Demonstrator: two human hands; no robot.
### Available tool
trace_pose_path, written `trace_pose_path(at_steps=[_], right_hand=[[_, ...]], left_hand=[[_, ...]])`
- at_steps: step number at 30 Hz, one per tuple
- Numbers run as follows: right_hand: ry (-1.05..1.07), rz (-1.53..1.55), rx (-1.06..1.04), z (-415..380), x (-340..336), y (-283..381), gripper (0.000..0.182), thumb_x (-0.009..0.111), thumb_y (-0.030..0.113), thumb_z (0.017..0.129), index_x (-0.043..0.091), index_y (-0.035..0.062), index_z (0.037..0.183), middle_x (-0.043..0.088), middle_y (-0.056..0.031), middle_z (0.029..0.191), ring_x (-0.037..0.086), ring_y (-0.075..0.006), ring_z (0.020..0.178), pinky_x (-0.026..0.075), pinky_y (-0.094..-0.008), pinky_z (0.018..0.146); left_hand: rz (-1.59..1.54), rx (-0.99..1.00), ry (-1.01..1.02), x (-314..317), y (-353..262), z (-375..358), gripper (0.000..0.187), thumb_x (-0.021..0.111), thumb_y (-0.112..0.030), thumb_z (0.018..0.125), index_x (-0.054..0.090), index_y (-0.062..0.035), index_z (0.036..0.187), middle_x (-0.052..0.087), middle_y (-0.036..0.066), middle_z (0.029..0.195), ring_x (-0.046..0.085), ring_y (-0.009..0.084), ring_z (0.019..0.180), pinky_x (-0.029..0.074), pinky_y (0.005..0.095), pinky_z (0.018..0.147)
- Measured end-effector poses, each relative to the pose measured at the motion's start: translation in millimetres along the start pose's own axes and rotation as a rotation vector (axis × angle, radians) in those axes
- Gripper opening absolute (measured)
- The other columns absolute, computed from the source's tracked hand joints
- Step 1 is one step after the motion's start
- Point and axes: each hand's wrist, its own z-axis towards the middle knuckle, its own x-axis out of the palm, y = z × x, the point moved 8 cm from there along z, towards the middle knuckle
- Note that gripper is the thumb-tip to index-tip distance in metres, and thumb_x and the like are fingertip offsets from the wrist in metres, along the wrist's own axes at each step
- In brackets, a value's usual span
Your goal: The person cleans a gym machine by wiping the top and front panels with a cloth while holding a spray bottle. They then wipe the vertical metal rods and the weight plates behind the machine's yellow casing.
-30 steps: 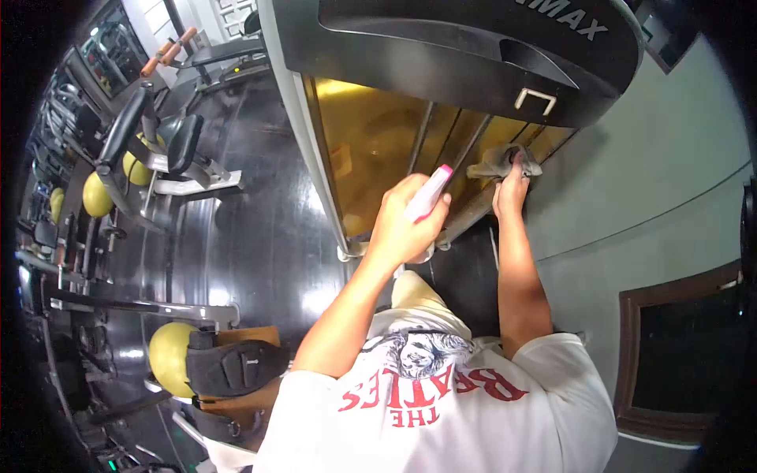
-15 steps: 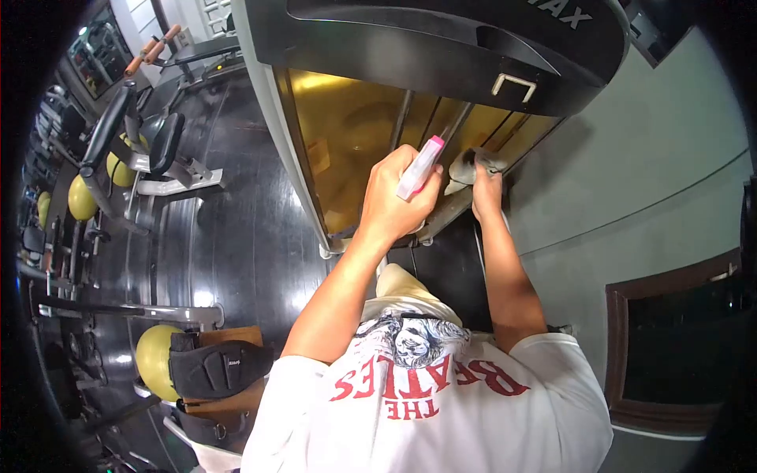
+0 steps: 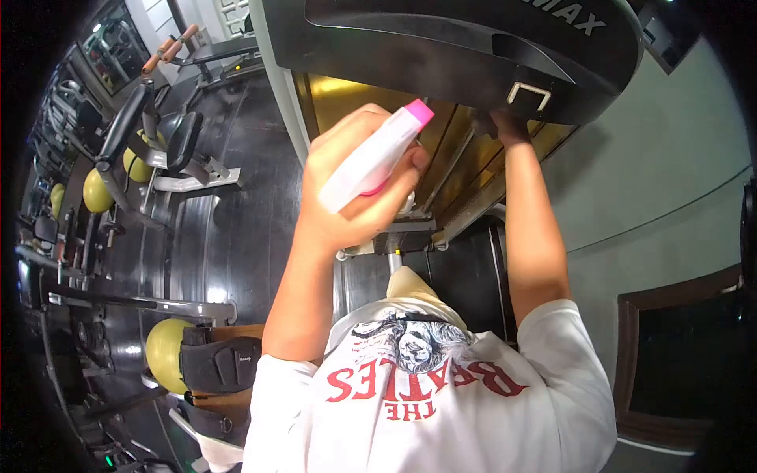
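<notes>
My left hand (image 3: 337, 150) is wrapped round a spray bottle (image 3: 374, 158) with a white head and a pink nozzle. It is held up in front of the machine, the nozzle pointing up and to the right; the bottle's body is hidden behind the hand. My right hand (image 3: 511, 128) reaches up under the black top cover (image 3: 410, 63) of the gym machine, in shadow. A cloth (image 3: 482, 124), dark in this shade, is bunched at its fingers against the machine's yellowish panel (image 3: 461, 162). The fingertips are hard to make out.
A pale metal bracket (image 3: 529, 93) sticks out from the cover close to my right hand. The wall (image 3: 631, 189) runs along the right, with a dark-framed window (image 3: 670, 355). On the left stand exercise machines (image 3: 185, 142) and yellow balls (image 3: 167, 355) on a dark floor.
My right hand has moved up with the cloth, from low on the panel to beneath the cover. My left hand has lifted the spray bottle closer to the camera and slightly left.
</notes>
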Motion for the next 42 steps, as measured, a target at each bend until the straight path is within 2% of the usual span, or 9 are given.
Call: trace_pose_path(at_steps=[3,5,9,10,20,22,25,35,42], right_hand=[[-0.124,0.021,-0.255,10.8,-1.4,9.1,0.042,0.066,0.032,0.096,0.062,0.0042,0.128,0.066,-0.0144,0.118,0.062,-0.0278,0.116,0.049,-0.0431,0.101],[-0.281,-0.17,-0.382,2.8,-4.7,25.2,0.045,0.066,0.032,0.095,0.06,0.0056,0.13,0.063,-0.0142,0.124,0.06,-0.0295,0.12,0.048,-0.0436,0.103],[-0.545,-0.501,-0.575,-23.7,3.6,49.8,0.048,0.065,0.033,0.095,0.057,0.0076,0.135,0.059,-0.0138,0.134,0.056,-0.0316,0.125,0.045,-0.0446,0.106],[-0.567,-0.527,-0.588,-27.4,5.0,53.1,0.048,0.064,0.033,0.096,0.056,0.0076,0.136,0.058,-0.0136,0.135,0.056,-0.0314,0.125,0.045,-0.0446,0.106],[-0.59,-0.634,-0.661,-32.4,6.9,69.7,0.048,0.058,0.031,0.101,0.052,0.0077,0.142,0.053,-0.0113,0.144,0.053,-0.029,0.13,0.043,-0.0454,0.109],[-0.579,-0.635,-0.648,-24.8,7.4,70.0,0.048,0.058,0.031,0.1,0.052,0.0077,0.142,0.053,-0.0114,0.144,0.053,-0.0292,0.13,0.043,-0.0455,0.109],[-0.546,-0.618,-0.614,-16.3,5.6,68.4,0.048,0.059,0.031,0.1,0.053,0.0078,0.141,0.053,-0.0116,0.143,0.053,-0.0296,0.129,0.043,-0.0457,0.109],[-0.46,-0.59,-0.55,-6.0,-1.6,54.2,0.049,0.06,0.032,0.098,0.054,0.0081,0.14,0.055,-0.0123,0.141,0.054,-0.0307,0.128,0.043,-0.0464,0.109],[-0.445,-0.579,-0.532,-8.8,-1.7,46.6,0.049,0.062,0.032,0.097,0.056,0.0083,0.139,0.056,-0.0127,0.139,0.054,-0.0315,0.128,0.043,-0.0468,0.108]], left_hand=[[-0.063,-0.087,-0.031,-6.6,1.6,-1.8,0.021,0.07,0.006,0.071,0.067,0.0034,0.092,0.066,0.011,0.082,0.065,0.0233,0.07,0.05,0.0317,0.065],[-0.096,-0.089,-0.024,-9.1,4.0,-8.8,0.02,0.069,0.007,0.071,0.067,0.0033,0.091,0.066,0.011,0.081,0.065,0.0231,0.07,0.05,0.0314,0.064],[-0.013,0.07,0.053,-7.3,-2.1,-16.1,0.013,0.068,0.011,0.073,0.063,0.0073,0.085,0.062,0.013,0.077,0.061,0.0199,0.063,0.046,0.0306,0.056],[-0.007,0.091,0.034,-7.7,-2.7,-17.5,0.015,0.069,0.011,0.07,0.064,0.0065,0.083,0.062,0.013,0.076,0.06,0.0232,0.063,0.046,0.0326,0.058],[0.022,-0.032,-0.01,-28.2,10.2,-37.3,0.015,0.072,0.008,0.075,0.064,0.0049,0.087,0.064,0.011,0.077,0.062,0.02,0.063,0.047,0.0305,0.058],[0.004,-0.038,-0.009,-26.6,13.3,-38.1,0.012,0.072,0.008,0.077,0.064,0.0048,0.087,0.064,0.011,0.078,0.062,0.0185,0.062,0.047,0.0293,0.057],[-0.05,-0.126,-0.005,-25.2,22.9,-42.6,0.019,0.075,0.005,0.075,0.067,0.0023,0.092,0.066,0.011,0.079,0.063,0.0226,0.067,0.049,0.0314,0.062],[-0.085,-0.16,0.001,-16.6,36.4,-44.3,0.015,0.076,0.003,0.08,0.068,0.0025,0.092,0.066,0.011,0.08,0.062,0.0191,0.066,0.047,0.0299,0.06],[-0.063,-0.191,0.029,-10.4,43.8,-55.0,0.015,0.076,0.004,0.079,0.068,0.0029,0.091,0.066,0.012,0.079,0.062,0.0209,0.066,0.047,0.0307,0.06]])
